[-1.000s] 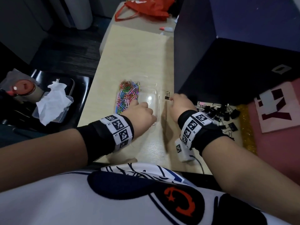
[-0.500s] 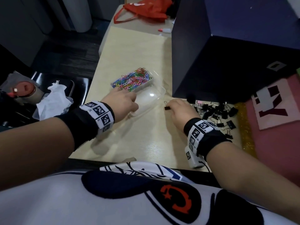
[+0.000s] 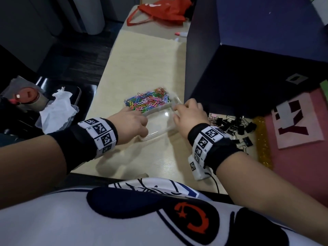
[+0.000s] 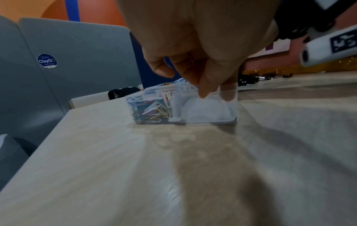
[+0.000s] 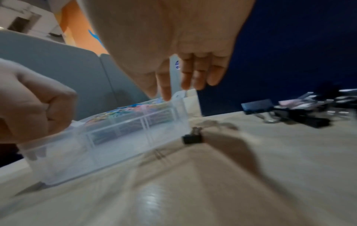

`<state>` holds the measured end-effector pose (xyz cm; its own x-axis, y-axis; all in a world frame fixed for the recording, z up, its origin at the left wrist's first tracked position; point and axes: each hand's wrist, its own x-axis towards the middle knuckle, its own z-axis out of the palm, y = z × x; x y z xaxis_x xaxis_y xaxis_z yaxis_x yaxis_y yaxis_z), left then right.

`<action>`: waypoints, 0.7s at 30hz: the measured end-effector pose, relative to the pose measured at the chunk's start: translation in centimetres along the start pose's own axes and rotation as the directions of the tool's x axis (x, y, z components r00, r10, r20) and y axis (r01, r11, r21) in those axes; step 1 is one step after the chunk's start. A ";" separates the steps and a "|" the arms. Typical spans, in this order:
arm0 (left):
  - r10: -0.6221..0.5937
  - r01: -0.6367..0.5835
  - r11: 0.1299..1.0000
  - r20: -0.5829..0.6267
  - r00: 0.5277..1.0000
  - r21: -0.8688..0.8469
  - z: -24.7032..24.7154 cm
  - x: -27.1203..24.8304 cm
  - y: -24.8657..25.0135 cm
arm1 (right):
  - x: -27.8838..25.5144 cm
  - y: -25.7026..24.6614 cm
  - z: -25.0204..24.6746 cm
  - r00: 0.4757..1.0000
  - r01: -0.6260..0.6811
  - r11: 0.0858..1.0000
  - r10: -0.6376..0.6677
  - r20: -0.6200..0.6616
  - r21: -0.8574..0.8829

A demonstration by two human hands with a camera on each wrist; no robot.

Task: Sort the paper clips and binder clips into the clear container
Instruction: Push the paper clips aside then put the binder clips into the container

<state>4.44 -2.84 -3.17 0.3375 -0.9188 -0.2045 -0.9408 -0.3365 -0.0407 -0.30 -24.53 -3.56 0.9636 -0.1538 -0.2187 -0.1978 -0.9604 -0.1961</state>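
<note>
Holding the clear container (image 3: 160, 119) at both ends, we had it on the table (image 3: 142, 55) between our wrists, its far compartment full of coloured paper clips (image 3: 149, 101) and its near compartment looking bare. Our left hand (image 3: 130, 124) gripped the near left end, the fingers curled over the rim with the tips inside the wall, as the left wrist view showed. Our right hand (image 3: 189, 115) pinched the rim at the far right corner between thumb and forefinger, the other fingers hanging loose and holding nothing. One small binder clip (image 5: 192, 137) lay on the table just beside the container's right wall, and the rest of the binder clips (image 3: 232, 125) sat in a heap further right, apart from it. We judged the step in hand to be settling the container where the empty compartment faced the heap. To do that well, we thought it best to keep the base flat so the paper clips stayed behind their divider, avoid pushing the stray clip along, and free the right hand for picking.
</note>
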 end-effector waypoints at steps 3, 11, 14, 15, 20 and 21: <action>0.024 -0.024 0.999 -0.012 1.000 0.037 0.3 -0.4 0.0 | 0.6 -1.1 0.6 0.975 -0.128 0.992 0.128 0.179 -0.012; -0.382 0.377 0.909 0.005 0.924 -0.178 0.0 -0.9 0.3 | 0.6 -2.0 1.2 0.974 -0.114 0.992 0.121 0.191 -0.045; -0.487 0.460 0.867 -0.125 0.865 -0.191 0.5 -0.1 0.1 | 0.3 -1.9 1.1 0.971 -0.097 0.994 0.104 0.215 -0.046; -0.494 0.469 0.864 -0.130 0.860 -0.182 0.6 0.1 0.1 | 0.3 -1.9 1.1 0.968 -0.101 0.994 0.109 0.226 -0.047; -0.526 0.507 0.843 -0.079 0.847 -0.178 0.9 1.4 0.0 | 0.6 -1.7 0.8 0.981 -0.082 0.993 0.095 0.169 -0.084; -0.529 0.510 0.841 -0.078 0.845 -0.178 0.9 1.6 0.0 | 0.7 -1.7 0.8 0.984 -0.078 0.993 0.091 0.153 -0.087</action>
<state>4.93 -4.12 -4.39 0.7853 -0.6145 -0.0753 -0.6138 -0.7887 0.0353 0.53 -22.84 -4.10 0.9027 -0.2033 -0.3791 -0.2565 -0.9619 -0.0949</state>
